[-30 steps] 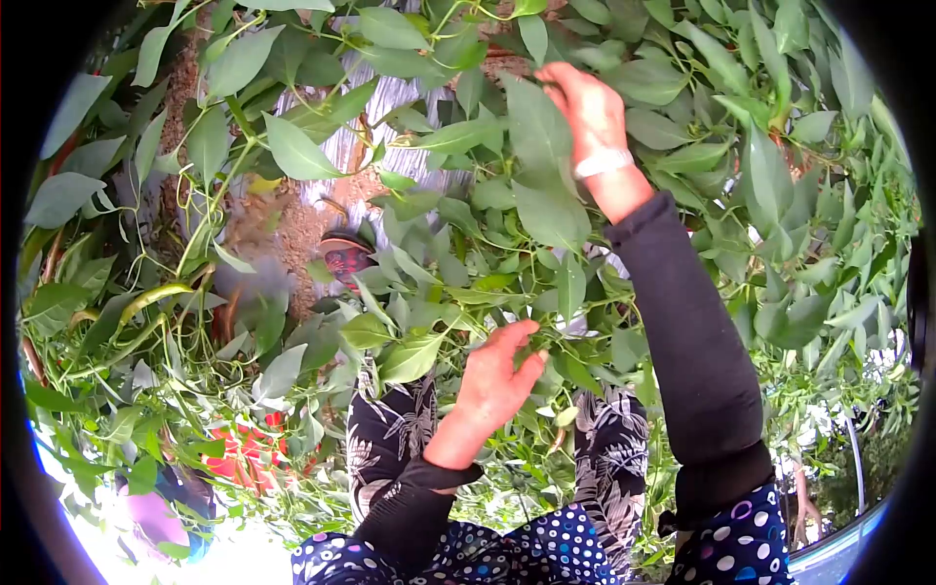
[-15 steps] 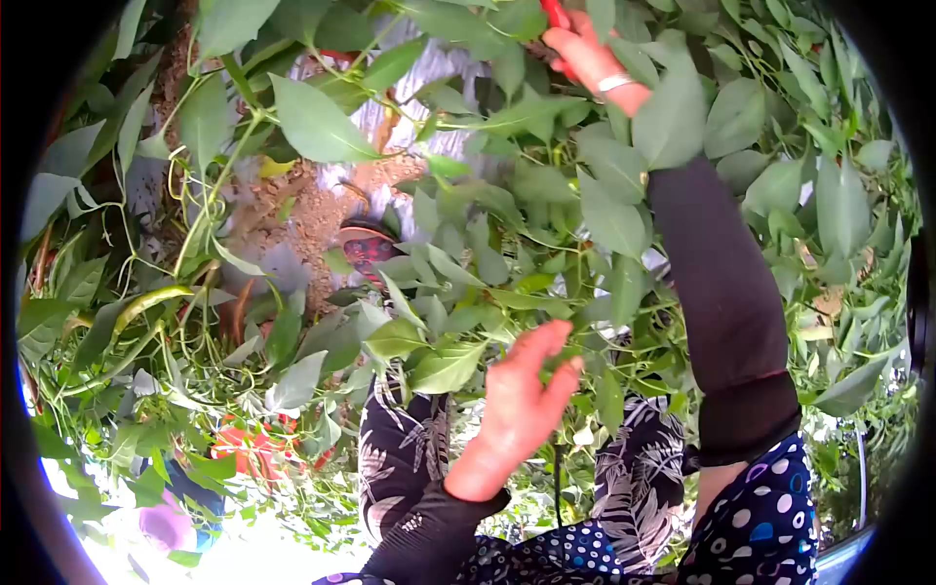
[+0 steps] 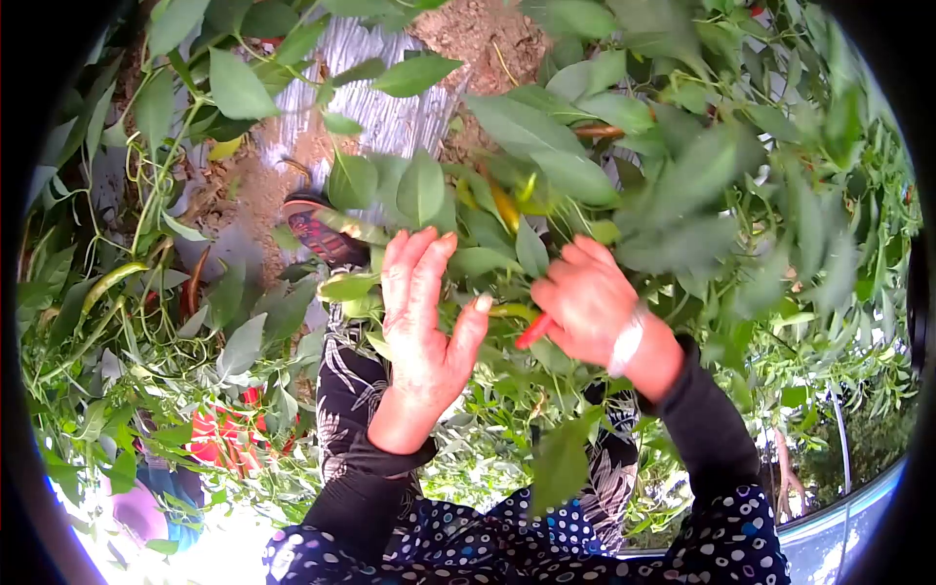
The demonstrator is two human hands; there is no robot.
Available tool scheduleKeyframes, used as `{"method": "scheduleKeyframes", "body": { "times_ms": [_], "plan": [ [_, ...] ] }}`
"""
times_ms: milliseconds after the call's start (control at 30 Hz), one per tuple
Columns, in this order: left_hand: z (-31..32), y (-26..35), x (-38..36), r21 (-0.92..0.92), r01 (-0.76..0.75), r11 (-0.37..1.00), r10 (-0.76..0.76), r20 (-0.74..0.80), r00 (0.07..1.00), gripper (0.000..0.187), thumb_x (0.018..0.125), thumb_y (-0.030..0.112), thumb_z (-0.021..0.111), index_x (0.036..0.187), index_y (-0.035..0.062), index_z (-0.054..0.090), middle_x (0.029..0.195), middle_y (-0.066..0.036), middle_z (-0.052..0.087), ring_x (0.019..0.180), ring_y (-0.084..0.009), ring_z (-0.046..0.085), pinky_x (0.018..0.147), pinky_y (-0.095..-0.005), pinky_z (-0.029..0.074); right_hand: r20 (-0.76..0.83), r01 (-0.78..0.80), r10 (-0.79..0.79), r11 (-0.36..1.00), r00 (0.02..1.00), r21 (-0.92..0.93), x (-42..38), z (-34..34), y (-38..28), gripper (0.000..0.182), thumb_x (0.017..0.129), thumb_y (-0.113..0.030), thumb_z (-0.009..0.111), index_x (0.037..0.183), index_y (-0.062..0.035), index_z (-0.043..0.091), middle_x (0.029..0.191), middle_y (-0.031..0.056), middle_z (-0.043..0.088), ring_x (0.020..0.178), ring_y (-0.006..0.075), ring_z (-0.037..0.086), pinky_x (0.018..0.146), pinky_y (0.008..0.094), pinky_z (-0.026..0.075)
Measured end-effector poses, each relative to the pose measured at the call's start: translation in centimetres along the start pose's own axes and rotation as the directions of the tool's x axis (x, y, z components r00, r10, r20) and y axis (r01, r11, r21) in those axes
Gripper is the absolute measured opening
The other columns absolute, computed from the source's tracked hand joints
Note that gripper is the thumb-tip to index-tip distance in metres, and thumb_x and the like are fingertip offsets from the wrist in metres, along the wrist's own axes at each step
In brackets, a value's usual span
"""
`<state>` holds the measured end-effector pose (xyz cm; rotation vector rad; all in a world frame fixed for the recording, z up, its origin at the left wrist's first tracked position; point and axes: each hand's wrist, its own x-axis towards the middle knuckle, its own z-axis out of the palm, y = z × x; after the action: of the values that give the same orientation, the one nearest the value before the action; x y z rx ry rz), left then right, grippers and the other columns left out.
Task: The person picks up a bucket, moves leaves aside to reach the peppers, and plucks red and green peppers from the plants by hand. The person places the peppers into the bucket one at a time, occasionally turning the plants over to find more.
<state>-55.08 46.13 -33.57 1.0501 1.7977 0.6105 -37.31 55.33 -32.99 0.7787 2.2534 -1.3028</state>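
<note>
My right hand (image 3: 597, 310) is closed around a red chili pepper (image 3: 532, 332), whose end pokes out toward my left hand. My left hand (image 3: 421, 317) is open beside it, fingers stretched up among the leaves and thumb apart. A yellowish-green pepper (image 3: 512, 311) shows between the two hands, partly covered. Just above, an orange-yellow pepper (image 3: 504, 208) hangs among the pepper plant leaves (image 3: 556, 161).
Red peppers (image 3: 224, 437) lie heaped at the lower left, near a pink container (image 3: 139, 511). A yellow-green pepper (image 3: 112, 283) hangs on the left-hand plants. My shoe (image 3: 324, 232) stands beside pale plastic sheeting (image 3: 341, 88) and bare soil (image 3: 478, 44).
My right hand has come down from the upper foliage toward my body with the red chili pepper. My left hand has moved left and up, its fingers straighter. Leaves on the right are blurred.
</note>
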Motion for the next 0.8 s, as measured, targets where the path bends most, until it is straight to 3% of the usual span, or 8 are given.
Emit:
{"method": "scheduleKeyframes", "body": {
  "times_ms": [200, 233, 367, 533, 600, 633, 733, 800],
  "plan": [
    [2.0, 0.6, -1.9, -0.133, 0.255, 0.958, -0.148, 0.531, 0.834, 0.067, 0.069, 0.024, 0.067, 0.124, 0.0009, 0.038, 0.107, -0.023, 0.054, 0.096, -0.0348, 0.055, 0.081, -0.0378, 0.044, 0.016, -0.124, 0.125, 0.990, 0.992, -0.067, -5.7, -2.8, -4.7, 0.009, 0.065, -0.013, 0.053, 0.071, -0.0068, 0.056, 0.071, 0.0066, 0.048, 0.085, 0.0238, 0.049, 0.091, 0.0385, 0.035],
    [1.3, 1.3, -1.5, -0.138, 0.533, 0.835, -0.253, 0.763, 0.595, 0.065, 0.070, 0.028, 0.066, 0.122, -0.0003, 0.039, 0.101, -0.024, 0.057, 0.092, -0.0343, 0.057, 0.081, -0.0377, 0.044, 0.054, -0.124, 0.130, 0.987, 0.990, -0.102, -6.1, -3.3, -4.9, 0.010, 0.065, -0.015, 0.053, 0.072, -0.0077, 0.056, 0.075, 0.0060, 0.050, 0.091, 0.0232, 0.050, 0.091, 0.0373, 0.035],
    [2.2, 3.3, -2.7, -0.112, 0.582, 0.805, -0.138, 0.920, 0.368, 0.055, 0.072, 0.029, 0.065, 0.115, 0.0005, 0.045, 0.094, -0.021, 0.059, 0.090, -0.0346, 0.057, 0.080, -0.0374, 0.045, 0.012, -0.140, 0.141, 0.987, 0.990, -0.074, -6.8, -3.6, -4.7, 0.013, 0.062, -0.015, 0.058, 0.073, -0.0079, 0.055, 0.090, 0.0091, 0.055, 0.100, 0.0268, 0.050, 0.089, 0.0386, 0.035],
    [4.8, 1.4, -5.8, -0.263, 0.446, 0.855, -0.013, 0.850, 0.527, 0.051, 0.073, 0.026, 0.064, 0.115, 0.0041, 0.047, 0.096, -0.017, 0.060, 0.091, -0.0325, 0.057, 0.081, -0.0361, 0.044, -0.034, -0.063, 0.072, 0.974, 0.997, 0.219, -7.6, -4.7, -4.9, 0.024, 0.060, -0.017, 0.069, 0.073, -0.0057, 0.053, 0.102, 0.0147, 0.057, 0.106, 0.0336, 0.049, 0.087, 0.0429, 0.037],
    [5.6, 0.9, -6.6, -0.362, 0.366, 0.857, 0.112, 0.826, 0.553, 0.052, 0.072, 0.022, 0.065, 0.120, 0.0097, 0.047, 0.105, -0.011, 0.059, 0.096, -0.0270, 0.057, 0.086, -0.0334, 0.043, -0.178, -0.055, 0.198, 0.804, 0.964, 0.592, -8.2, -5.5, -5.9, 0.023, 0.066, -0.019, 0.070, 0.072, -0.0052, 0.052, 0.101, 0.0154, 0.058, 0.101, 0.0353, 0.052, 0.087, 0.0445, 0.039],
    [5.8, 0.9, -6.6, -0.247, 0.554, 0.795, -0.002, 0.912, 0.410, 0.049, 0.071, 0.022, 0.065, 0.116, 0.0108, 0.051, 0.106, -0.010, 0.059, 0.098, -0.0271, 0.056, 0.087, -0.0329, 0.043, -0.245, 0.057, 0.133, 0.767, 0.960, 0.639, -8.1, -6.8, -5.1, 0.024, 0.070, -0.021, 0.069, 0.070, -0.0050, 0.052, 0.094, 0.0150, 0.059, 0.096, 0.0345, 0.055, 0.087, 0.0444, 0.041],
    [6.7, 0.2, -6.5, -0.134, 0.411, 0.902, -0.016, 0.940, 0.341, 0.045, 0.070, 0.023, 0.065, 0.112, 0.0109, 0.054, 0.105, -0.011, 0.059, 0.096, -0.0274, 0.057, 0.085, -0.0330, 0.044, -0.259, 0.107, 0.546, 0.293, 0.797, 0.950, -9.3, -8.3, -3.4, 0.018, 0.079, -0.018, 0.060, 0.079, -0.0032, 0.050, 0.083, 0.0106, 0.060, 0.080, 0.0234, 0.059, 0.070, 0.0361, 0.047],
    [7.4, 0.3, -7.2, -0.090, 0.394, 0.915, -0.040, 0.950, 0.310, 0.045, 0.070, 0.023, 0.064, 0.112, 0.0111, 0.054, 0.104, -0.012, 0.059, 0.095, -0.0276, 0.057, 0.084, -0.0332, 0.044, -0.095, -0.234, 0.800, 0.283, 0.593, 0.930, -8.8, -8.6, -2.0, 0.013, 0.080, -0.012, 0.054, 0.087, -0.0015, 0.051, 0.084, 0.0087, 0.060, 0.074, 0.0165, 0.059, 0.061, 0.0281, 0.045]
  ]
}}
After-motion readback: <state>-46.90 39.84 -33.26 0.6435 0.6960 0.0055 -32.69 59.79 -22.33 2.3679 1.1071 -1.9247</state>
